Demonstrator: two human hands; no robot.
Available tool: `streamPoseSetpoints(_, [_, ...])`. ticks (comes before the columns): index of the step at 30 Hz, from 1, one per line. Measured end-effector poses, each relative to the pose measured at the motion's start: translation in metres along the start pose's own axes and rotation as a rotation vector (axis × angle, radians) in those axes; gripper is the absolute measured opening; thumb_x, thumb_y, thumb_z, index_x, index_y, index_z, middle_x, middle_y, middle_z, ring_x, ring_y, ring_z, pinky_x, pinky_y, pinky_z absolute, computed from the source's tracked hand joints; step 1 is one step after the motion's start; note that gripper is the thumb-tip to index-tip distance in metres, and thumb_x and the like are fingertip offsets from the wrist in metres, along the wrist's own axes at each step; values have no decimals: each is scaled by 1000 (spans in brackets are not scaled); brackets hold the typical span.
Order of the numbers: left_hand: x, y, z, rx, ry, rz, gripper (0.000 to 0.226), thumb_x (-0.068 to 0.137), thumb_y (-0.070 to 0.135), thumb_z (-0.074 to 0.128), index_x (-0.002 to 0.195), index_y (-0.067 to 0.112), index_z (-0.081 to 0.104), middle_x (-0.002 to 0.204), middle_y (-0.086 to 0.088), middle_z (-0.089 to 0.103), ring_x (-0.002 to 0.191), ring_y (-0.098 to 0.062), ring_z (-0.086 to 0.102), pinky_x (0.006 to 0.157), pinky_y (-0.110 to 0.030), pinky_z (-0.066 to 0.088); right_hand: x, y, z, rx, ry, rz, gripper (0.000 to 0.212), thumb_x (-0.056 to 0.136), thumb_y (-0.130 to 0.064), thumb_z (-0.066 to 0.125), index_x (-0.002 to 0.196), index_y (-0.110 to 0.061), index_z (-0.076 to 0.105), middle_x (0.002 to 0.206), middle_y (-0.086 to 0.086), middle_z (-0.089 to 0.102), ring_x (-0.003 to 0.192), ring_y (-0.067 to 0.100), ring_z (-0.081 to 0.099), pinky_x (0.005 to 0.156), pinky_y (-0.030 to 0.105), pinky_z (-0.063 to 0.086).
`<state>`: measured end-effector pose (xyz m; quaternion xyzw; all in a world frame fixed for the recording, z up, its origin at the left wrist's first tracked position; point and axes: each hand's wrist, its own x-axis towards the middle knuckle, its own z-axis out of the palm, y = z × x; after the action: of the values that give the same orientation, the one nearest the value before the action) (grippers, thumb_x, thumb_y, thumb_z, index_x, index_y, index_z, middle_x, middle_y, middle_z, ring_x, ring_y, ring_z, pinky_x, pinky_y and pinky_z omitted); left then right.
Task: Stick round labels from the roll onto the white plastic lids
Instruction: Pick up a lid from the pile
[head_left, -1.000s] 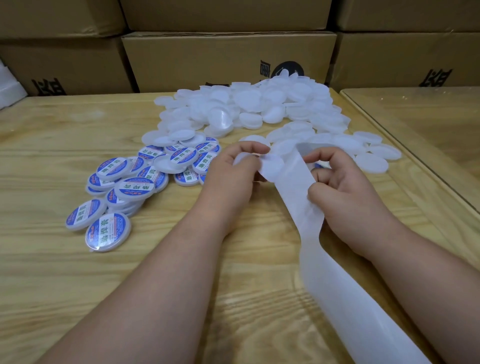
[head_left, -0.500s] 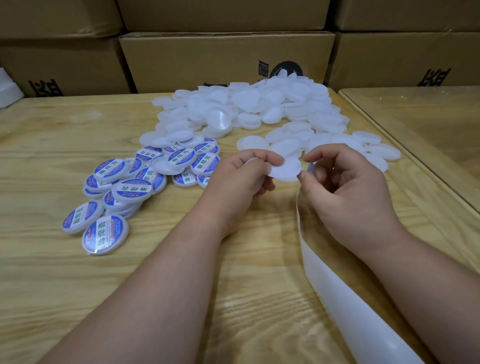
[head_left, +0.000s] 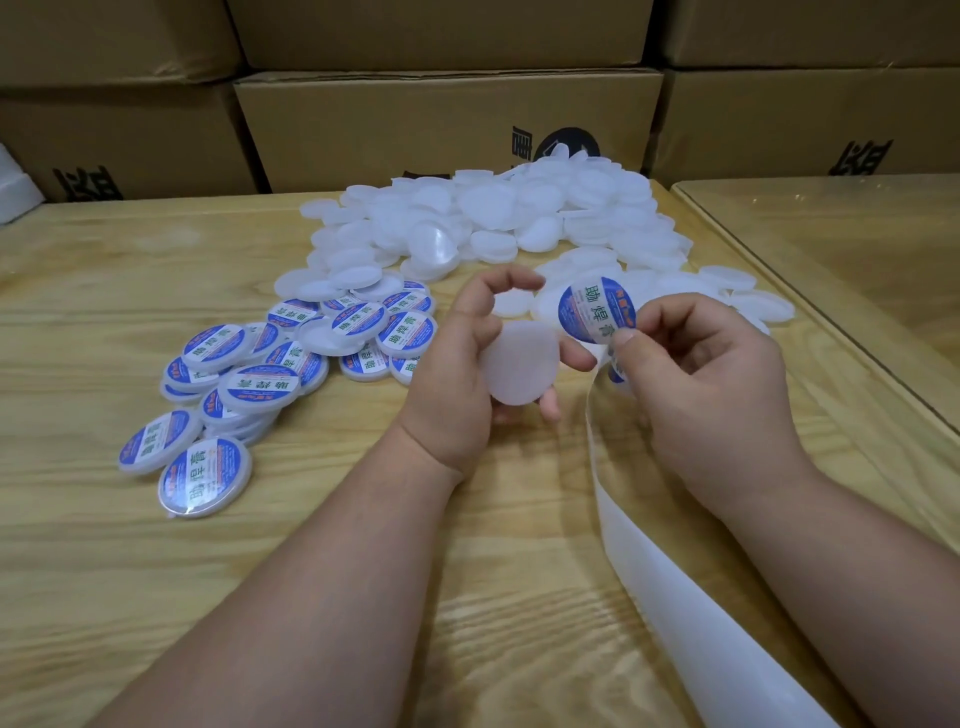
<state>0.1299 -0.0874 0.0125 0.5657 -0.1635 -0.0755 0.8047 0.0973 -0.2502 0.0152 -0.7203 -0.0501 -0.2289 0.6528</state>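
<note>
In the head view two hands work above a wooden table (head_left: 130, 597). The left hand (head_left: 467, 384) holds one bare white lid (head_left: 521, 362), its fingers curled round the rim and the flat face turned up. The right hand (head_left: 711, 384) pinches one round blue and white label (head_left: 597, 310) by its lower edge between thumb and forefinger; the label stands just right of the held lid and slightly above it, not touching it as far as can be seen. The hands are close together but apart.

One white backing strip (head_left: 675, 587) runs from under the right hand down to the bottom edge of the view, where it is cut off. The roll itself is out of sight. A sliver of blue shows on the strip just below the right thumb, too hidden to make out.

Left of the held lid lies a loose heap of labelled lids (head_left: 291, 358), about fifteen showing, with some overlapped and hard to count. Beyond the held lid spreads a large pile of plain lids (head_left: 493, 218), far too many and too stacked to count.

Behind that pile stand cardboard boxes (head_left: 389, 130), at least six, all cut off by the frame. A second table top (head_left: 841, 249) lies to the right of the pile.
</note>
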Motion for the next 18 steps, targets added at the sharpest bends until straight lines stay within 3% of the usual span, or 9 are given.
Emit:
streamPoseSetpoints(3, [5, -2, -1, -37, 88, -43, 33, 79, 25, 34, 102, 21, 58, 90, -12, 70, 60, -28, 62, 43, -22, 27, 1, -2, -1, 159, -48, 119, 11, 82, -17, 64, 72, -20, 62, 55, -2, 51, 42, 11, 40, 42, 23, 34])
streamPoseSetpoints(7, [5, -2, -1, 19, 82, -47, 29, 102, 27, 41, 108, 27, 69, 112, -9, 70, 84, -23, 66, 53, -30, 38, 3, 0, -2, 279, -208, 280, 15, 82, -21, 62, 67, -23, 66, 49, 6, 45, 35, 16, 30, 39, 23, 25])
streamPoseSetpoints(10, [4, 0, 1, 40, 75, -57, 37, 109, 30, 30, 108, 25, 66, 113, -17, 73, 75, -32, 65, 52, -32, 30, 2, 2, 0, 225, -303, 335, 16, 82, -25, 63, 67, -24, 67, 45, 6, 44, 32, 15, 26, 37, 19, 24])
streamPoseSetpoints(14, [5, 0, 1, 6, 27, -110, 40, 105, 25, 23, 109, 16, 61, 103, -18, 75, 60, -27, 63, 51, -32, 22, 1, 3, 3, 156, -319, 364, 15, 81, -29, 65, 67, -25, 69, 47, 8, 47, 33, 16, 27, 36, 21, 24])
streamPoseSetpoints(18, [5, 0, 2, 6, -1, -94, 35, 95, 23, 29, 109, 15, 60, 108, -22, 73, 61, -26, 61, 51, -33, 21, 2, 5, 3, 168, -309, 381, 16, 82, -29, 66, 68, -22, 68, 49, 6, 53, 34, 16, 28, 37, 22, 26])
